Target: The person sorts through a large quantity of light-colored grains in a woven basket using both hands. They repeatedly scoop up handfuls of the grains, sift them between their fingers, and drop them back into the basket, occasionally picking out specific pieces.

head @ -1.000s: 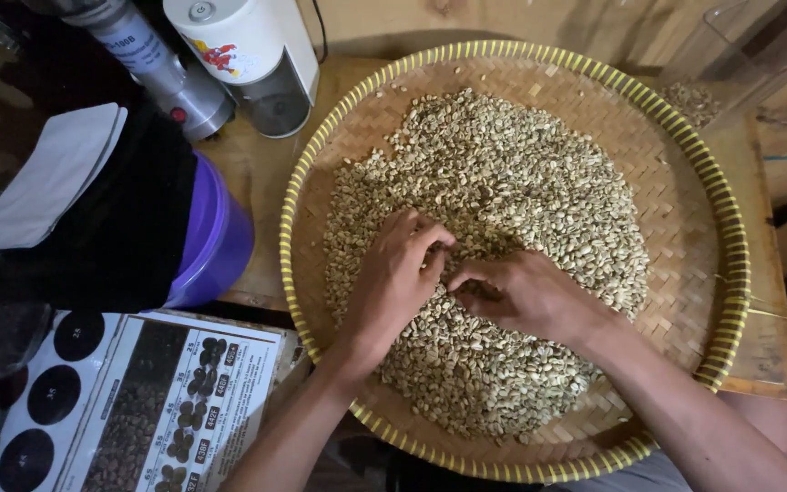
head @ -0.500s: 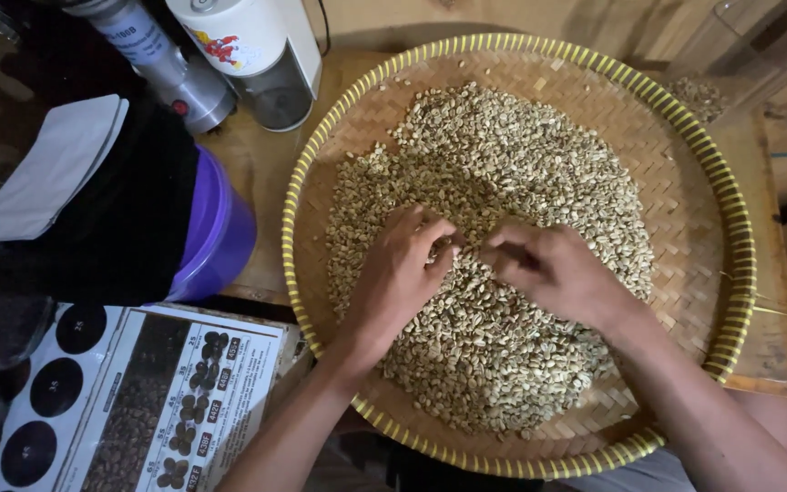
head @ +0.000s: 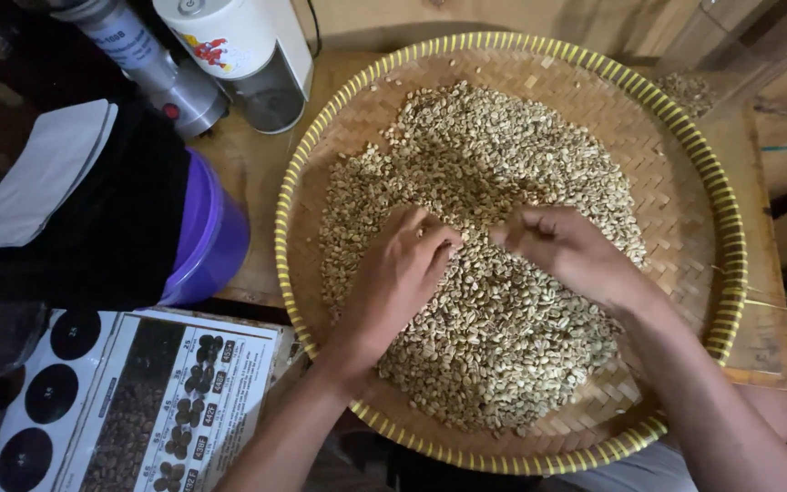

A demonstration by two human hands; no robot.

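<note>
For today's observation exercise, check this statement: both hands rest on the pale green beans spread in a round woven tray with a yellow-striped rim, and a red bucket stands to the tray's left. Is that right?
Not quite: the bucket is purple, not red, as the head view shows. The rest holds: the left hand and right hand rest on the pale green beans in the round woven tray with its yellow-striped rim.

One woven tray (head: 694,173), two hands (head: 393,282), one purple tub (head: 216,241)
</note>
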